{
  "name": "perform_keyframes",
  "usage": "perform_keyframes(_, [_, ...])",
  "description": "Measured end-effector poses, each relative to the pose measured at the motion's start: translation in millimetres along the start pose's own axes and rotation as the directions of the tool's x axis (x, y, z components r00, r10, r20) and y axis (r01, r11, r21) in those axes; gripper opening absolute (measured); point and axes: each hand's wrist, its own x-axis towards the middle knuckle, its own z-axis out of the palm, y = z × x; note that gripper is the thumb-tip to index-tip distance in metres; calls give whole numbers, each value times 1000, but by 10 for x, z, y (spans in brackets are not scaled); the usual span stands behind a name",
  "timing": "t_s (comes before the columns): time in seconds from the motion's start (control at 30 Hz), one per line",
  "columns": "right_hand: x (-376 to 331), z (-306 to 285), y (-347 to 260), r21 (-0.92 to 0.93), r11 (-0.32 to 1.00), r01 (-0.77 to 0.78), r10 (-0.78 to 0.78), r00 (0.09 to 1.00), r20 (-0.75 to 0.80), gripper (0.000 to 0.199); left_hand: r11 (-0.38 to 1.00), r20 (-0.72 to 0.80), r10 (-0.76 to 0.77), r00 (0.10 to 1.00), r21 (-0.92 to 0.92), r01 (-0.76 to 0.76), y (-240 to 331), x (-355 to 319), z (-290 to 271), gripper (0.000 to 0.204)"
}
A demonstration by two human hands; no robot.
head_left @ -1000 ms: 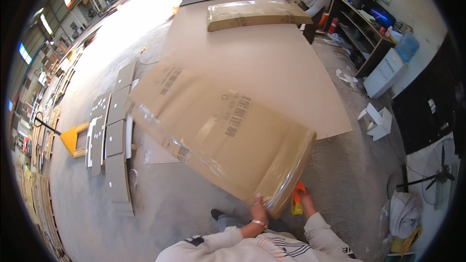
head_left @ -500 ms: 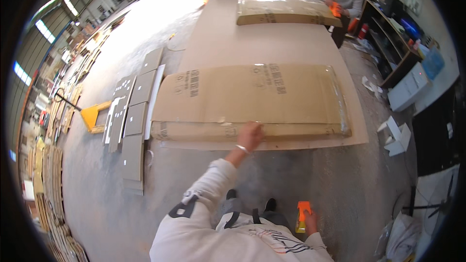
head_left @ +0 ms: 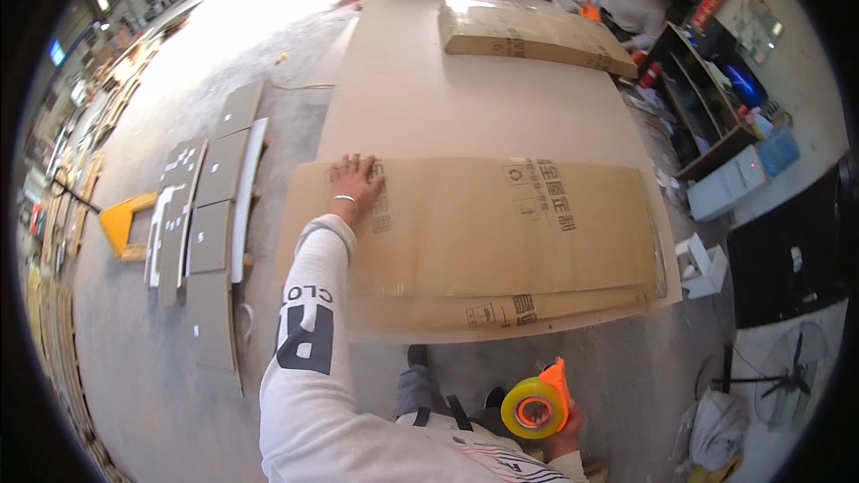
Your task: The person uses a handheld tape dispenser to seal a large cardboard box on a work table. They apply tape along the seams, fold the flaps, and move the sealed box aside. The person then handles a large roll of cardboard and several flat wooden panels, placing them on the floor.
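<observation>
A long, flat cardboard package (head_left: pixel 447 224) with dark printing lies across the table in front of me. My left hand (head_left: pixel 355 183) rests on its top near the far left edge, fingers spread, holding nothing. Low at my right side, my right hand (head_left: pixel 569 434) is closed round an orange tape dispenser (head_left: pixel 557 386). A roll of yellowish clear tape (head_left: pixel 516 411) sits on the dispenser and faces up. The grip itself is partly hidden behind the roll.
Farther along the table (head_left: pixel 483 112) lies a second cardboard package (head_left: pixel 528 36), with a co-worker (head_left: pixel 626 0) beside it. Grey panels (head_left: pixel 215 215) and a yellow pallet jack (head_left: pixel 118 225) stand at left. A shelf unit (head_left: pixel 684 98) and a fan (head_left: pixel 792 380) are at right.
My left hand has gone from the package's near edge to its far left, fingers now spread. The package sits nearer to me. The tape dispenser has turned so its roll shows.
</observation>
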Motion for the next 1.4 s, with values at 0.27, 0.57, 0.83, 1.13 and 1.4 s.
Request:
perform_keyframes(0.27, [1287,642,576,173,984,35,-24,997,-69,58,998,74,30,997,-54,-26,-77,523,-187,60])
perform_keyframes(0.57, [1125,514,315,138,984,-116,135,982,-133,51,998,14,-30,999,-53,31,-338,-376,-22,48])
perform_keyframes(0.83, [755,567,-11,133,972,-194,227,925,-305,44,961,-113,-253,961,-145,236,-677,-2711,165,40])
perform_keyframes(1.13, [1718,377,-1091,-188,923,-335,311,939,-145,42,764,-167,-641,750,-43,643,5,-4071,277,49])
perform_keyframes(1.4, [1454,830,-1146,-26,998,52,-50,997,56,30,758,150,-632,760,-83,647,989,-5239,100,71])
